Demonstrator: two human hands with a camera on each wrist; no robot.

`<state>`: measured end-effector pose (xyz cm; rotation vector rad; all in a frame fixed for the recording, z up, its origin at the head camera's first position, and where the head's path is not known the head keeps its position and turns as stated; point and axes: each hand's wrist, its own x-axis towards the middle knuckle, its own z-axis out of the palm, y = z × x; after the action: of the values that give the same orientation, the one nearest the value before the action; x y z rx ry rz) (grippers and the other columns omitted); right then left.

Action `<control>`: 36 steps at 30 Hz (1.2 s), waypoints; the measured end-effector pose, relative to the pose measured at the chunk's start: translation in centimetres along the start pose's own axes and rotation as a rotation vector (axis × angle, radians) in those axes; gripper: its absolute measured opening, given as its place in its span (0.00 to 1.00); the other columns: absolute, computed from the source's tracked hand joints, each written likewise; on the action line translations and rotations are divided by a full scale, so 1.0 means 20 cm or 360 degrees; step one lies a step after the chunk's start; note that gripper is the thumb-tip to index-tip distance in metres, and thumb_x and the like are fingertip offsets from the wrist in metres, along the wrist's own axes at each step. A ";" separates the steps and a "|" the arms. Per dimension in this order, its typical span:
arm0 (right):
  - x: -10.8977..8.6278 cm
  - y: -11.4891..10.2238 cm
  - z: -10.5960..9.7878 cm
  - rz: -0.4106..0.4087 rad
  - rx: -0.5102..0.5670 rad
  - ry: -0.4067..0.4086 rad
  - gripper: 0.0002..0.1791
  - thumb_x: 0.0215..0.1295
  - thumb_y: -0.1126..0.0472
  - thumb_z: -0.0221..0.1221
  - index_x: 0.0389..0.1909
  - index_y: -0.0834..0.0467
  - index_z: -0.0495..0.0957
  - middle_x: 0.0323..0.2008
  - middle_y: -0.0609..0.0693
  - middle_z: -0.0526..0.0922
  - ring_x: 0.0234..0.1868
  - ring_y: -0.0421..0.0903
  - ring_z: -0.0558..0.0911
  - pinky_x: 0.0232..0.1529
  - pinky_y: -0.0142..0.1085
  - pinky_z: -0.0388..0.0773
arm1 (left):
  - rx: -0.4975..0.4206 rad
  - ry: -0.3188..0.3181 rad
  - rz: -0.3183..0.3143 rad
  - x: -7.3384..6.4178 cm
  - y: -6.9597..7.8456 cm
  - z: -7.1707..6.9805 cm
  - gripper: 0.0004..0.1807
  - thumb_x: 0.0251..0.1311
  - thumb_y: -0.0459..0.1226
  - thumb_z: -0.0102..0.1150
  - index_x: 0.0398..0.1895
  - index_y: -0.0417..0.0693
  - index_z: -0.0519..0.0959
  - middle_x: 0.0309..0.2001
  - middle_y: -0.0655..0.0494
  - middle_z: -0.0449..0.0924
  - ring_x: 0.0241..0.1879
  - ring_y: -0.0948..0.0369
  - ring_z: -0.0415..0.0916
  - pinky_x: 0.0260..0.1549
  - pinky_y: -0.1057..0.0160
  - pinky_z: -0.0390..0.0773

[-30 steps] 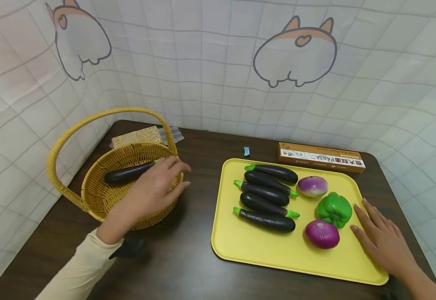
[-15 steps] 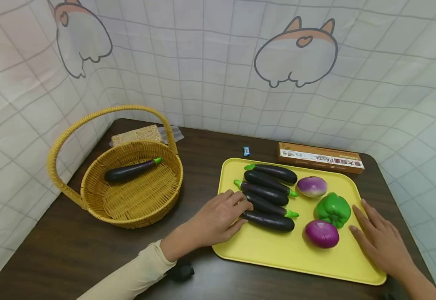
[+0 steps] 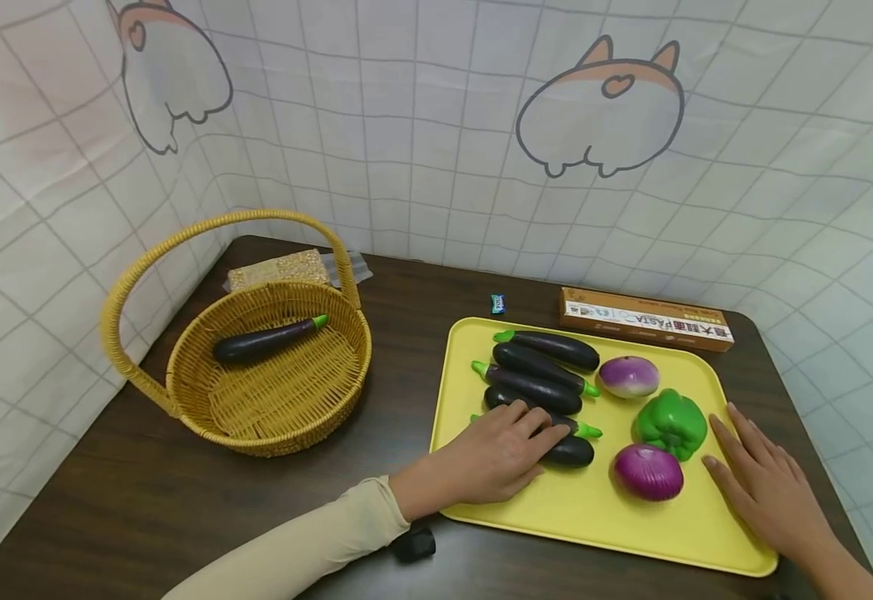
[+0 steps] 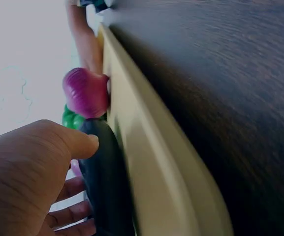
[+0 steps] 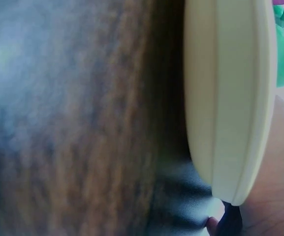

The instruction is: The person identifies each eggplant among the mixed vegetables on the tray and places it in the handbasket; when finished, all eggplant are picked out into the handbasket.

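A yellow tray (image 3: 594,525) holds a group of eggplants, a green bell pepper (image 3: 671,423), a purple onion (image 3: 648,473) and a purple-and-white vegetable (image 3: 629,377). My left hand (image 3: 492,458) grips the nearest eggplant (image 3: 573,452) from above, hiding its middle. In the left wrist view the thumb lies on the near side of that eggplant (image 4: 105,172), with the fingers (image 4: 70,215) on the other side. Flat on the tray's right rim rests my right hand (image 3: 770,492), fingers spread beside the pepper. One more eggplant (image 3: 264,343) lies inside the wicker basket (image 3: 279,437).
The basket's tall handle (image 3: 182,237) arches up at the left. Behind it sits a bag of grain (image 3: 282,268). A pasta box (image 3: 646,319) and a small wrapped candy (image 3: 497,303) lie beyond the tray, near the wall curtain (image 3: 436,125).
My left hand has left the basket, reached right to the tray and slid along the nearest eggplant to its middle. The right hand stays in place.
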<state>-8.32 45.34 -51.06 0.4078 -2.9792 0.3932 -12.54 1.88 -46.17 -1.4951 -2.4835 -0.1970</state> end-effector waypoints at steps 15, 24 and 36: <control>-0.01 0.00 0.02 0.0009 -0.0002 0.0006 0.37 0.84 0.52 0.51 0.86 0.52 0.49 0.85 0.55 0.41 0.79 0.73 0.48 0.71 0.73 0.34 | 0.0079 -0.0063 0.0106 -0.03 0.10 0.07 0.24 0.69 0.59 0.66 0.52 0.52 0.77 0.46 0.57 0.74 0.39 0.60 0.70 0.44 0.64 0.73; 0.00 0.00 0.02 0.0000 -0.0012 0.0015 0.37 0.84 0.52 0.52 0.86 0.52 0.49 0.85 0.55 0.41 0.79 0.73 0.48 0.71 0.73 0.35 | -0.0129 -0.0112 -0.0017 -0.04 0.06 -0.02 0.23 0.72 0.53 0.65 0.57 0.50 0.73 0.48 0.59 0.79 0.43 0.64 0.79 0.45 0.64 0.78; 0.00 0.01 0.02 0.0010 -0.0012 0.0014 0.37 0.84 0.51 0.52 0.86 0.53 0.49 0.85 0.56 0.41 0.79 0.74 0.48 0.71 0.73 0.36 | -0.0147 0.0025 -0.0148 -0.10 -0.03 -0.19 0.29 0.75 0.61 0.54 0.64 0.50 0.75 0.44 0.59 0.75 0.38 0.64 0.73 0.38 0.65 0.77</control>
<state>-8.37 45.34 -51.44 0.3948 -2.9736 0.3831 -11.65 -1.02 -43.06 -1.4070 -2.5659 -0.3429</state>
